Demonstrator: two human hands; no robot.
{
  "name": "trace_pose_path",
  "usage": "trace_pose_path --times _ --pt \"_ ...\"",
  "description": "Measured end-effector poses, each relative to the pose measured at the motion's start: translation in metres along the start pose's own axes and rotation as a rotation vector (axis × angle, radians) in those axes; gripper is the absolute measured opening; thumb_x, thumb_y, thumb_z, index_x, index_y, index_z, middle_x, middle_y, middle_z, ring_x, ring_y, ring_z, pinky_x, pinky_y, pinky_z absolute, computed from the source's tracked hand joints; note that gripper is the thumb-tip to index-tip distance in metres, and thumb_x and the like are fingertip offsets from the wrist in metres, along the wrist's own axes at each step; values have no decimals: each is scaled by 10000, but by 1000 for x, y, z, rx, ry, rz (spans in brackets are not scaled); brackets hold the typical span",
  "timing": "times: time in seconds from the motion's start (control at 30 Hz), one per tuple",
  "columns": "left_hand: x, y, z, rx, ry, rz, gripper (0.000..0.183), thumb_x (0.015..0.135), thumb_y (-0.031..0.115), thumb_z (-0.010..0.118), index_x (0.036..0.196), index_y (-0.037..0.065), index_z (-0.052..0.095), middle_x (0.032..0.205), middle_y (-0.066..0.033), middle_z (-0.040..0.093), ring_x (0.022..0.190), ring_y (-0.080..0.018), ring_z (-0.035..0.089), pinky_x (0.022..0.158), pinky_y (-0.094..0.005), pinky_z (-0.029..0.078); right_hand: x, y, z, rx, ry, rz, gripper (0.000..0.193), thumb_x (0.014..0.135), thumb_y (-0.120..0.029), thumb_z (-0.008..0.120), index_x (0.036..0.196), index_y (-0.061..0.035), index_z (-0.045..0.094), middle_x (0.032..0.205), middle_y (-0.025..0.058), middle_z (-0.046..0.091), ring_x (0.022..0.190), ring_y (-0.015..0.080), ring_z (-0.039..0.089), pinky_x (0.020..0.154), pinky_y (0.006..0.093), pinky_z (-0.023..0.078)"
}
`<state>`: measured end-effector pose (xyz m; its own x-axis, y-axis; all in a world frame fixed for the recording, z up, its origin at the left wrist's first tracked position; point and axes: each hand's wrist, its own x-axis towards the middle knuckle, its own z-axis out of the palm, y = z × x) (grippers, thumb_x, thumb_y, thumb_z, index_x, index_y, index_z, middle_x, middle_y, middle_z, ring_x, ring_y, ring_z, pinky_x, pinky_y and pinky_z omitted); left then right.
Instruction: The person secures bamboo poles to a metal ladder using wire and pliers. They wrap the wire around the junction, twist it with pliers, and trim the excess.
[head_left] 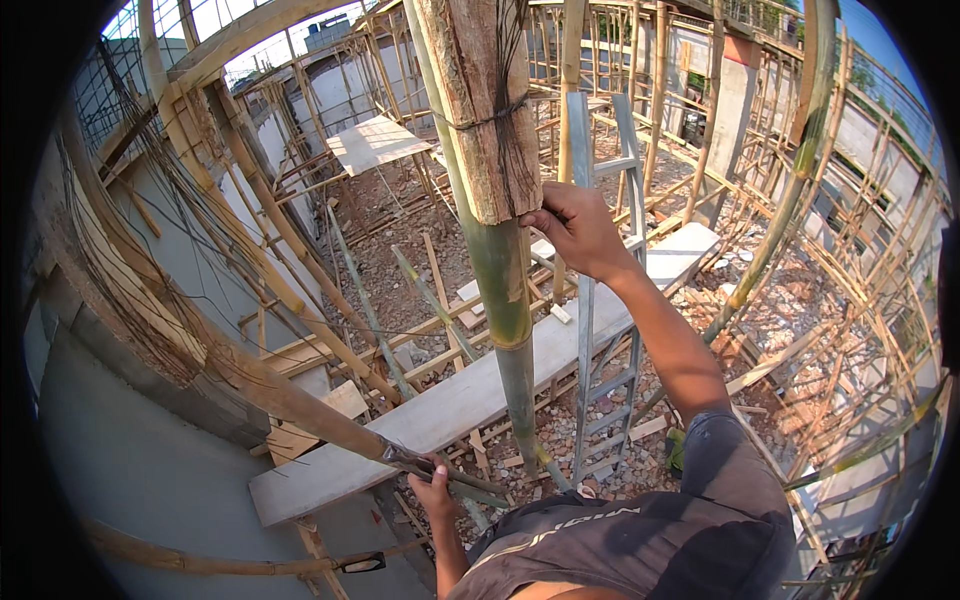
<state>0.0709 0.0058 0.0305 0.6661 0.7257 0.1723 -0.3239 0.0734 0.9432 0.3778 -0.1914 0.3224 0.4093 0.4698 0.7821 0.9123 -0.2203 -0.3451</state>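
A rough timber piece (pixel 490 170) stands against an upright green bamboo pole (pixel 497 285), with a dark wire tie (pixel 488 118) round it. Strands of thin dark wire (pixel 508 75) run down the timber's face. At its lower end my right hand (pixel 578 232) is closed, thumb and fingertips pinched where the strands come down. Lower, my left hand (pixel 438 497) is closed round a dark metal hand tool (pixel 402 457), whose exact kind is hard to make out. That tool lies against a slanting bamboo pole (pixel 300 408), just above my left fingers.
A metal ladder (pixel 583 330) stands right of the upright pole. Behind it a long pale plank (pixel 430 424) crosses below. Bundled dark wire (pixel 120 290) hangs on timber at the left. Rubble (pixel 790 330) and bamboo scaffolding (pixel 870 230) spread right. A grey wall (pixel 130 450) stands at the left.
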Motion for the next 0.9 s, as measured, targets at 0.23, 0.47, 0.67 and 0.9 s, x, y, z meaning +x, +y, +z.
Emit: trace_pose_path --times 0.23,0.47,0.67,0.9 --pt "-15 -14 -25 -20 125 -13 341 874 205 686 1096 22 503 1000 -59 568 894 -145 543 826 -315 457 7 10 -7 0 64 -158 173 879 -116 699 997 -4 641 897 168 648 821 384 647 697 430 500" --pt "-22 -17 -35 -32 210 -45 290 894 223 657 1057 21 529 909 -48 570 784 -122 538 706 -292 466 26 32 -25 -189 137 -511 224 798 -128 773 964 -45 646 863 94 624 816 294 646 700 398 521" --pt "-17 1 -48 3 110 -65 246 904 253 623 960 38 518 830 -30 520 695 -107 514 600 -268 447 64 40 -33 -289 273 -783 421 690 -349 838 932 -78 626 926 28 639 863 233 639 776 360 524" --pt "-11 -19 -48 23 119 -54 283 904 341 590 893 70 508 796 -23 475 626 -127 521 509 -282 438 10 17 25 332 579 -48 374 730 -290 882 954 -47 706 840 61 699 735 143 646 694 296 538"
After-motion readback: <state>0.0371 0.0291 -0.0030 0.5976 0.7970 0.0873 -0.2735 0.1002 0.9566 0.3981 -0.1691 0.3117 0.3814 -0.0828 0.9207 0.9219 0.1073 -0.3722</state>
